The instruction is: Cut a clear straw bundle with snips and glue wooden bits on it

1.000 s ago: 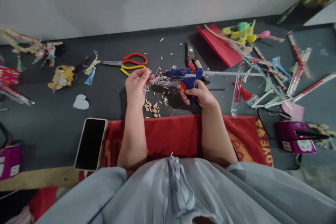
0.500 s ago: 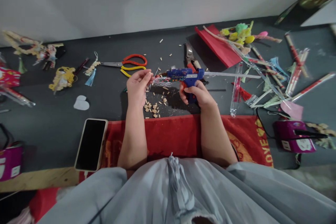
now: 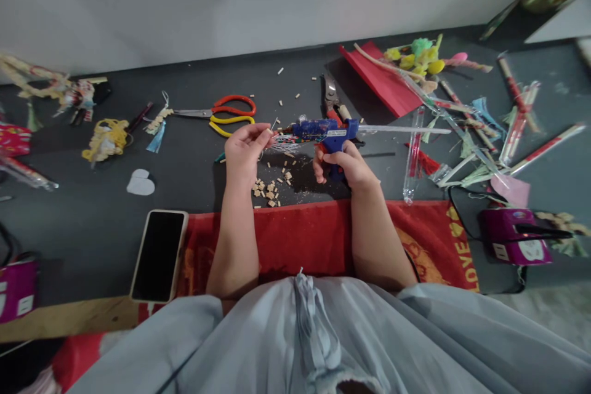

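The right hand [image 3: 354, 166] wraps round a blue glue gun [image 3: 327, 129] above a dark table [image 3: 194, 157]; its long axis runs sideways — nozzle [image 3: 285, 130] pointing left, clear glue stick [image 3: 404, 129] jutting right; the left hand [image 3: 242, 151] pinches a small pale piece [image 3: 269, 131] near the nozzle.

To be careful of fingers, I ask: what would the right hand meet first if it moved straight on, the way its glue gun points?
Most likely the left hand, at its pinched fingertips just ahead of the glue gun; exact depth is unclear in this view.
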Motion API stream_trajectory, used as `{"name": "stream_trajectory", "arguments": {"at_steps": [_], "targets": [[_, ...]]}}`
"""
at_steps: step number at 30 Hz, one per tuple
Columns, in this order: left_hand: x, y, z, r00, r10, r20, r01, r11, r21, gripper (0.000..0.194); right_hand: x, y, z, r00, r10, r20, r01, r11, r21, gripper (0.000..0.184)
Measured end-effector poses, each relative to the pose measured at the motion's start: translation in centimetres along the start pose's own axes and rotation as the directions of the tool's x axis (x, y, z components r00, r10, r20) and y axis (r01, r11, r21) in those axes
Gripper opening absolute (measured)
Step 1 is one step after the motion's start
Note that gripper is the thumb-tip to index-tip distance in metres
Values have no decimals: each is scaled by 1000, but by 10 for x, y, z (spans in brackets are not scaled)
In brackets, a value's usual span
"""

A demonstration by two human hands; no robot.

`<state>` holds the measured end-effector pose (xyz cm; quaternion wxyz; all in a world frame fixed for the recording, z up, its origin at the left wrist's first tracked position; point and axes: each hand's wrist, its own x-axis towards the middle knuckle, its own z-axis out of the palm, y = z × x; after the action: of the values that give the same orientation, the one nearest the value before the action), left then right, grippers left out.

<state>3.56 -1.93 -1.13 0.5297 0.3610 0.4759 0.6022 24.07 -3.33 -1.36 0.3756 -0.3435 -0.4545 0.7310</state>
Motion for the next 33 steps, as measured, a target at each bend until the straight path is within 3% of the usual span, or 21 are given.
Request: {"name": "stream_trajectory", "arguments": {"at_steps": [33], "targets": [[3, -7, -3, 990, 82, 116, -92, 992, 84, 36, -1, 1, -1, 999, -20, 35, 19, 1000, 14, 10]]}}
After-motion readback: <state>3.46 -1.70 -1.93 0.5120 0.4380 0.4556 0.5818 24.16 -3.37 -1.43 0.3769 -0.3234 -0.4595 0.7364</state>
